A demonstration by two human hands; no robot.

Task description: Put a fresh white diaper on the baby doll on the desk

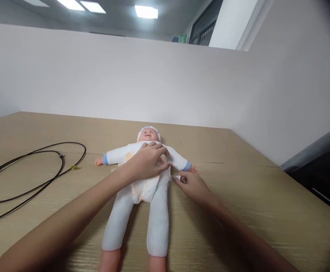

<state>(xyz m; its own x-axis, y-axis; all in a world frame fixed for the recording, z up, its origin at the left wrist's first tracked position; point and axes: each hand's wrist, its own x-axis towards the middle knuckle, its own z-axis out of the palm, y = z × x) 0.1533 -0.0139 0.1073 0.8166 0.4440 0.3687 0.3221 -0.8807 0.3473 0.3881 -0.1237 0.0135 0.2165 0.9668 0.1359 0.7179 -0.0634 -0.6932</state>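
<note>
A baby doll (158,226) in a white suit with blue cuffs and a white cap lies on its back, arms out, head away from me. Around its hips and belly is a diaper (144,190) with faint orange prints. My left hand (150,160) rests across the doll's belly and chest, fingers spread and slightly bent, covering part of the diaper's front. Beside the doll's hip on the right, my right hand (191,183) has thumb and fingers pinched on a white diaper tab (174,178), which stretches out from the diaper's side.
The doll lies on a wood-grain table (238,226). Loops of black cable (37,151) with a yellow tag lie at the left. A pale partition wall (111,75) rises behind the table. A dark object (320,170) stands past the right edge.
</note>
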